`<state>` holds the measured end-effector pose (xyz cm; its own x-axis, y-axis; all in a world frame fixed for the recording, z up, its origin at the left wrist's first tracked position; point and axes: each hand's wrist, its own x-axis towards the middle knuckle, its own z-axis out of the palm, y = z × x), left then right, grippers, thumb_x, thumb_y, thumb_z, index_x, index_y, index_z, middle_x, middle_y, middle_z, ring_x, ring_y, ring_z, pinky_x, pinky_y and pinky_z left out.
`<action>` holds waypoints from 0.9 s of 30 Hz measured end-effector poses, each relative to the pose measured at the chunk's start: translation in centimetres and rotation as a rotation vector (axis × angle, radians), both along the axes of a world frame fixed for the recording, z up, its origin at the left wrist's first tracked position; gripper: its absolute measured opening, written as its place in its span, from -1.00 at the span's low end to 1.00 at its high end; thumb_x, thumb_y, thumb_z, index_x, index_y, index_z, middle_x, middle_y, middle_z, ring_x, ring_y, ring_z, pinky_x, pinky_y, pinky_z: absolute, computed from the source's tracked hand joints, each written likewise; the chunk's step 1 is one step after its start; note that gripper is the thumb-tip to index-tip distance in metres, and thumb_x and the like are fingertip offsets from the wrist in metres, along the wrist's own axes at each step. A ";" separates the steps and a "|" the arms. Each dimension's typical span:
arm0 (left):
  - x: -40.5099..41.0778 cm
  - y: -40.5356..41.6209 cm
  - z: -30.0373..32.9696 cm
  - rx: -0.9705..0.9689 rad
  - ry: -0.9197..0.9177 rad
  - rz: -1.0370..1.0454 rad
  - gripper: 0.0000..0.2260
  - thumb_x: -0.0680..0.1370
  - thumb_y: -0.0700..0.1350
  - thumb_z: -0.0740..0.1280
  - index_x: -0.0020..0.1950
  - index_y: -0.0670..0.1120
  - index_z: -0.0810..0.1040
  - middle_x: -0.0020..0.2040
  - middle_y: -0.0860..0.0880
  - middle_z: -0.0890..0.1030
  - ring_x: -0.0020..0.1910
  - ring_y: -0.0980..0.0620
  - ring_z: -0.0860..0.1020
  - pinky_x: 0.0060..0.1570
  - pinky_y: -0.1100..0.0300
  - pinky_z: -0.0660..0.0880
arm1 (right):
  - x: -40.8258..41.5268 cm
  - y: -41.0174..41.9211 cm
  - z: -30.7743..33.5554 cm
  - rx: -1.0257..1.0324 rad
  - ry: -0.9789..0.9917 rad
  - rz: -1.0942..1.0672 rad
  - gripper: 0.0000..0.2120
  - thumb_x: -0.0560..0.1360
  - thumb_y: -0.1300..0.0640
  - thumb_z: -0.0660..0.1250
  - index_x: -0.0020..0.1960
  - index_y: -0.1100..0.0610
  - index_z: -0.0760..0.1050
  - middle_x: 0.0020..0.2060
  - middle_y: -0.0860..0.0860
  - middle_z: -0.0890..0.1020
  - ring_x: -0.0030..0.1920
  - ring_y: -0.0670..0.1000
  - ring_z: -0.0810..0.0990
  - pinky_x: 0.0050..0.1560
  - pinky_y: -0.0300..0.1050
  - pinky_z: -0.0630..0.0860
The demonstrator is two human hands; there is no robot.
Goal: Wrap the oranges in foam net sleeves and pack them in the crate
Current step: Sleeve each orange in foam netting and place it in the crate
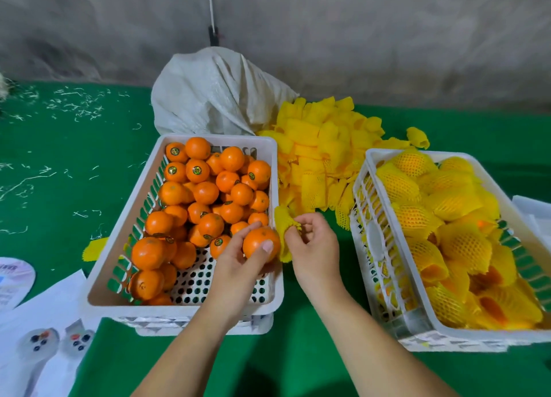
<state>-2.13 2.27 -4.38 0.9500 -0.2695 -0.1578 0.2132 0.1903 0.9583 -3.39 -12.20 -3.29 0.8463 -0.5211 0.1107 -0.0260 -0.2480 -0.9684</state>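
While our left hand (238,259) grips a bare orange (260,244) over the lower right corner of the left crate (104,277), our right hand (313,244) pinches a yellow foam net sleeve (283,223) just beside it at frame centre; the right crate (375,280) holds wrapped oranges (441,217).

1. I see one bare orange (260,244), round and glossy, held up over the right rim of the left crate (185,305), touching a yellow foam net sleeve (284,232) bunched just to its right.
2. The left crate is white slotted plastic, holding loose oranges (205,192), many with small round stickers, heaped toward its far end; the perforated floor shows bare at the near end.
3. A pile of empty sleeves (322,152), yellow and flattened, lies between the two crates, toward the back.
4. The right crate (387,280), also white, sits tilted in my view and is nearly full of wrapped oranges (453,217), each in yellow netting.
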 end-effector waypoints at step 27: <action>1.9 -0.9 -2.1 -0.038 0.102 0.124 -0.44 0.50 -0.26 0.49 0.37 0.18 0.41 0.09 -0.10 0.69 -0.03 -0.18 0.74 -0.04 -0.15 0.71 | -0.4 -0.5 0.4 -0.123 0.084 0.358 -0.84 0.45 0.09 0.34 -0.03 -0.15 0.48 -0.25 -0.24 0.54 -0.23 -0.18 0.51 -0.17 -0.17 0.50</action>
<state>-0.20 1.37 -6.44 0.9560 -0.1585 -0.2470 0.2815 0.2569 0.9245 -3.77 -12.66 -2.86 0.9810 -0.1784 0.0768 0.0055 -0.3696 -0.9292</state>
